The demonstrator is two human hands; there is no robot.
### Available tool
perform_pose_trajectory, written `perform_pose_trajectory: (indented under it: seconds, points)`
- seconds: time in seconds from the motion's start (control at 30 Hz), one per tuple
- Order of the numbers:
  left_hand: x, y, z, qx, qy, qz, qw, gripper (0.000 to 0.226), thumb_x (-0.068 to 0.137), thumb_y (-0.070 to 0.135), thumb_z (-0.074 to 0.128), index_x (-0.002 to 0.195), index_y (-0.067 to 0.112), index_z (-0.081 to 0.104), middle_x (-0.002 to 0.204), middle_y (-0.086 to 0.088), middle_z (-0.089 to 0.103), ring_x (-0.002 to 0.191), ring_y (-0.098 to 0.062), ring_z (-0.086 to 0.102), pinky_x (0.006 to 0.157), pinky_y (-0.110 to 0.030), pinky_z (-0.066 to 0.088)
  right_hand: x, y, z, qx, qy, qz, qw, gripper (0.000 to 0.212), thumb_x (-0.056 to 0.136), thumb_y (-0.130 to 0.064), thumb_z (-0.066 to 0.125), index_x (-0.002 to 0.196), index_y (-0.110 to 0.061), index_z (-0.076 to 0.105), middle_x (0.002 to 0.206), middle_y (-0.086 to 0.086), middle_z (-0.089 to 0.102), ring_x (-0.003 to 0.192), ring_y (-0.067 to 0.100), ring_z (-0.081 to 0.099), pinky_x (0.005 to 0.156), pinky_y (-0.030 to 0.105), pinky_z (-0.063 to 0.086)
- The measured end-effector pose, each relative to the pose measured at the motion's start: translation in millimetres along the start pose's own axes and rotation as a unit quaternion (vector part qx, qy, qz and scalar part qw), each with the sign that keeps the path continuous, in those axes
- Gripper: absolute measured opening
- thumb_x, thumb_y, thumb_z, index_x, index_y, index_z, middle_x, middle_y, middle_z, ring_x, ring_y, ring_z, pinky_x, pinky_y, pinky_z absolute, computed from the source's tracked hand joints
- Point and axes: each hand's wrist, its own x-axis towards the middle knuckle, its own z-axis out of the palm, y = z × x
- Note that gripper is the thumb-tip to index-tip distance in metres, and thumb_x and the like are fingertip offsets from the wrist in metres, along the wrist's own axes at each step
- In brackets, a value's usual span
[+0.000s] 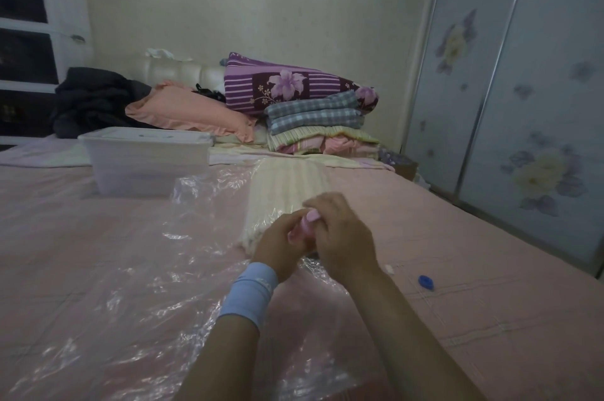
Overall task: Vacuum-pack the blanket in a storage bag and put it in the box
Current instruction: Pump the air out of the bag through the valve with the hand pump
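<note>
Your two hands meet over the near end of the folded cream ribbed blanket [287, 184], which lies inside the clear crinkled plastic storage bag [137, 273] on the pink bed sheet [474, 269]. Your left hand [282, 245] and right hand [340, 230] are both closed around one small pink plastic object [307, 219]; your fingers hide most of it, so its shape is unclear. One white lidded plastic box [147, 160] sits behind, left. One small blue cap [426, 282] lies to your right.
</note>
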Motion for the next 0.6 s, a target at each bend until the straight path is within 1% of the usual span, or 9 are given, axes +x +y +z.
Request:
perform_pose_trajectory:
  seconds: [0.03,0.1,0.2,0.27,0.3,0.37,0.47,0.53,0.6]
  points:
    - [-0.5,0.2,0.1,-0.001,0.005,-0.003,1.000,0.024,0.077,0.030,0.067,0.100,0.035,0.066,0.088,0.010,0.066,0.077,-0.006,0.061,0.072,-0.024,0.048,0.9,0.9,0.2,0.022,-0.035,0.011,0.999,0.038,0.092,-0.028,0.041,0.119,-0.024,0.067,0.124,-0.006,0.056,0.107,0.016,0.060,0.084,0.034,0.052]
    - [0.0,-1.2,-2.1,-0.007,0.017,-0.004,1.000,0.029,0.077,0.025,0.071,0.104,0.034,0.066,0.096,0.010,0.068,0.087,-0.010,0.064,0.078,-0.026,0.051,12.5,-8.1,-13.7,0.070,-0.006,-0.023,0.997,0.033,0.093,-0.020,0.047,0.118,-0.018,0.069,0.119,-0.001,0.061,0.105,0.011,0.058,0.091,0.030,0.051]
    - [3.1,-4.7,-7.3,0.003,0.014,-0.005,1.000,0.048,0.070,0.029,0.075,0.115,0.042,0.064,0.110,0.012,0.068,0.101,-0.010,0.064,0.091,-0.033,0.053,34.8,-33.6,-47.1,0.086,0.182,-0.106,0.974,0.025,0.097,-0.005,0.053,0.115,-0.007,0.070,0.115,0.006,0.065,0.106,0.005,0.054,0.094,0.008,0.041]
    - [2.9,-4.2,-7.3,0.007,0.009,-0.005,1.000,0.045,0.072,0.028,0.074,0.113,0.044,0.064,0.110,0.013,0.068,0.101,-0.008,0.064,0.092,-0.033,0.053,41.5,-42.7,-57.9,0.073,0.274,-0.134,0.950,0.022,0.099,-0.005,0.053,0.113,-0.003,0.070,0.112,0.009,0.064,0.105,0.009,0.056,0.092,0.009,0.043]
    - [3.2,-4.9,-6.3,0.006,0.009,-0.004,1.000,0.044,0.073,0.027,0.074,0.113,0.043,0.064,0.110,0.013,0.068,0.100,-0.008,0.064,0.092,-0.034,0.053,41.0,-42.8,-56.2,0.060,0.290,-0.139,0.945,0.023,0.100,-0.007,0.051,0.113,-0.003,0.070,0.112,0.010,0.064,0.105,0.012,0.057,0.091,0.013,0.045]
    - [2.7,-5.5,-4.6,0.003,0.012,-0.001,1.000,0.044,0.073,0.025,0.074,0.113,0.041,0.065,0.109,0.013,0.068,0.100,-0.008,0.064,0.092,-0.035,0.053,31.5,-33.3,-39.4,0.035,0.254,-0.130,0.958,0.027,0.100,-0.011,0.046,0.115,-0.007,0.068,0.115,0.008,0.062,0.107,0.015,0.058,0.090,0.020,0.050]
    - [-0.3,-1.8,-2.2,-0.007,0.013,-0.005,1.000,0.034,0.073,0.029,0.070,0.106,0.035,0.067,0.099,0.009,0.068,0.090,-0.009,0.064,0.084,-0.032,0.054,7.5,-7.9,-5.9,0.036,0.064,-0.040,0.996,0.031,0.094,-0.018,0.044,0.115,-0.020,0.068,0.116,-0.006,0.058,0.102,0.011,0.058,0.084,0.035,0.054]
    - [-2.8,1.3,-0.5,-0.014,0.009,-0.007,1.000,0.023,0.073,0.035,0.066,0.096,0.035,0.066,0.089,0.008,0.067,0.080,-0.009,0.063,0.075,-0.030,0.052,1.7,1.2,2.2,0.042,-0.024,-0.005,0.999,0.027,0.094,-0.024,0.046,0.110,-0.022,0.068,0.111,-0.008,0.057,0.096,0.012,0.058,0.082,0.041,0.052]
    - [-2.4,0.4,-0.8,-0.018,0.011,0.004,1.000,0.027,0.071,0.037,0.068,0.098,0.035,0.067,0.091,0.008,0.068,0.082,-0.009,0.064,0.075,-0.031,0.052,9.7,-4.6,-8.3,0.065,-0.006,-0.023,0.998,0.022,0.095,-0.021,0.047,0.104,-0.017,0.067,0.106,-0.004,0.058,0.092,0.013,0.058,0.081,0.040,0.053]
